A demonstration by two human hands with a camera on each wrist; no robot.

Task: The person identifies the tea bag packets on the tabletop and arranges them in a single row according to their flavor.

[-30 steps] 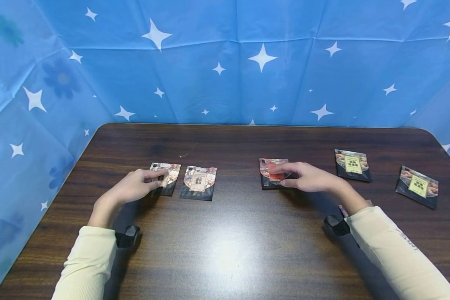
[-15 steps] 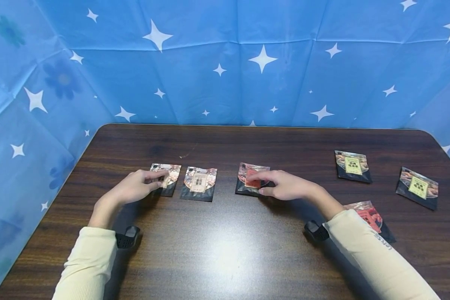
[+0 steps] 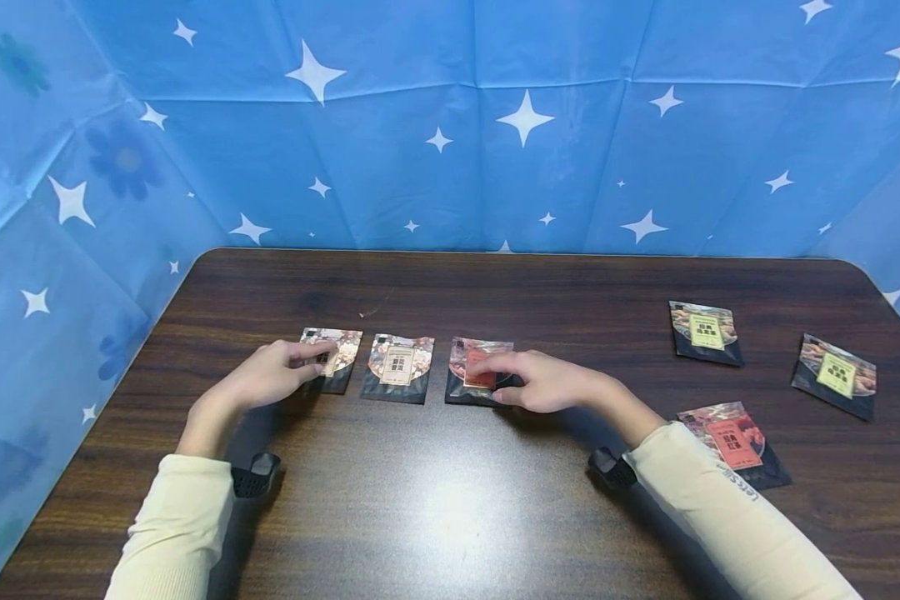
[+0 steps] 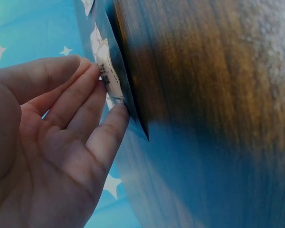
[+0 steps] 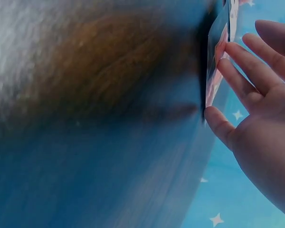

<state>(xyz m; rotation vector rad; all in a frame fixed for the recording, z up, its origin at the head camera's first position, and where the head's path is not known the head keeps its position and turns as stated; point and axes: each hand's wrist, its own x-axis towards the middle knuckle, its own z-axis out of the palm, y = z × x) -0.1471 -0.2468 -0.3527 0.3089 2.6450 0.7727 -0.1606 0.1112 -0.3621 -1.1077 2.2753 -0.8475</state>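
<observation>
Several flat sachets with dark lower parts lie on the brown table. My left hand (image 3: 266, 373) rests its fingertips on the leftmost sachet (image 3: 346, 360), which has a cream label; the left wrist view shows those fingers (image 4: 115, 118) fairly straight on its face. Just right of it lies a second cream-label sachet (image 3: 397, 368). The fingertips of my right hand (image 3: 547, 381) press on a red-label sachet (image 3: 463, 382), close to the right of that one. In the right wrist view the fingers (image 5: 247, 61) extend onto this red-label sachet (image 5: 217, 71), partly covering it.
Another red-label sachet (image 3: 737, 443) lies beside my right sleeve (image 3: 727, 508), which overlaps its lower edge. Two yellow-label sachets (image 3: 707, 332) lie farther back at the right. A blue star-patterned cloth (image 3: 450, 167) hangs behind the wooden table (image 3: 532, 283).
My right hand has slid the red-label sachet leftward, up beside the second cream-label one. The other red-label sachet has come out from under my right arm. My left hand has stayed put.
</observation>
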